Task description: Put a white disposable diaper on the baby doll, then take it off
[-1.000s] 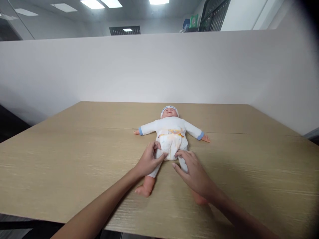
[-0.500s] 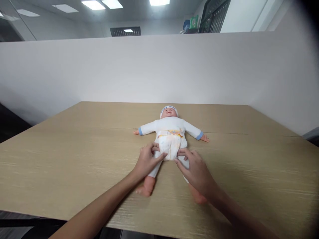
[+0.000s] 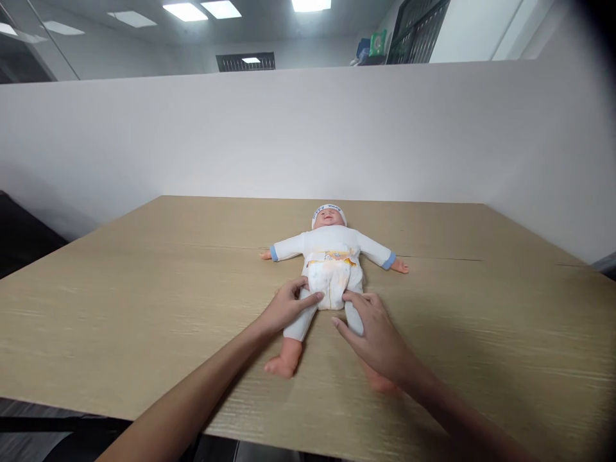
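A baby doll (image 3: 331,239) in a white suit with blue cuffs lies on its back, arms spread and feet towards me. Around its hips is a white diaper (image 3: 330,282) with an orange and yellow printed waistband. My left hand (image 3: 289,305) grips the diaper's edge at the leg on the left, thumb on its front and fingers at the hip. At the other leg, my right hand (image 3: 373,327) has its thumb spread away from the fingers, whose tips touch the diaper's edge. It partly covers the doll's leg on that side.
The wooden table (image 3: 168,289) has a seam running across it behind the doll's arms. A white partition (image 3: 289,135) rises along the far edge and the sides. A dark object (image 3: 24,237) stands beyond the left edge.
My right thumb has moved off the diaper's leg edge towards me, widening the gap to the fingers. My left hand stays at the other leg edge, its fingers shifting slightly.
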Demonstrator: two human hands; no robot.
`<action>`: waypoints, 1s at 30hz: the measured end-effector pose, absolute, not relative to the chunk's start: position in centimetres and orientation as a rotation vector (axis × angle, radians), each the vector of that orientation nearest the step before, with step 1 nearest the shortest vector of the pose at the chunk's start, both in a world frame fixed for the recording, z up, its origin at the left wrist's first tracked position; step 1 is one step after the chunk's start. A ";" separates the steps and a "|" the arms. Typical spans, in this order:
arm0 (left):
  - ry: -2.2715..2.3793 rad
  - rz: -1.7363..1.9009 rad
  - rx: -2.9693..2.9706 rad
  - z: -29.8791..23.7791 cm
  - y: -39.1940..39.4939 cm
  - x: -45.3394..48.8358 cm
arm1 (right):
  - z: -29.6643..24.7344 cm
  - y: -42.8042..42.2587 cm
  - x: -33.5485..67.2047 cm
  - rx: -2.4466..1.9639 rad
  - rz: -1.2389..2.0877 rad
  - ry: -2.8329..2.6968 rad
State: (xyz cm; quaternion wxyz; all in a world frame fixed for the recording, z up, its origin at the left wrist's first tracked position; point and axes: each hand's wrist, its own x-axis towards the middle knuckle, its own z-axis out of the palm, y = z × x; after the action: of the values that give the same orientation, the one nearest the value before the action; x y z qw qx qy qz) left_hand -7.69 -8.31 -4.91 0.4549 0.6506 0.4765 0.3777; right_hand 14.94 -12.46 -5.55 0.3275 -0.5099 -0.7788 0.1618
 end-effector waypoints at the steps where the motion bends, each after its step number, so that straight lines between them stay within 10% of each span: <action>1: 1.169 0.939 1.605 -4.9 -8.3 -7.6 | -5.6 -12.4 14.9 -1.352 0.437 -2.021; 30: 1.138 1.022 1.553 -5.7 -8.2 -7.5 | -3.2 -10.6 16.5 -1.600 0.562 -1.836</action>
State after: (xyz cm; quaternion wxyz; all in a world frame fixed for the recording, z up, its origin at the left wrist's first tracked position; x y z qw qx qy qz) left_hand -7.48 -8.22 -5.71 0.4628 0.6315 0.4627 0.4157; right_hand 16.46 -10.63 -3.17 0.3157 -0.6075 -0.6969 0.2135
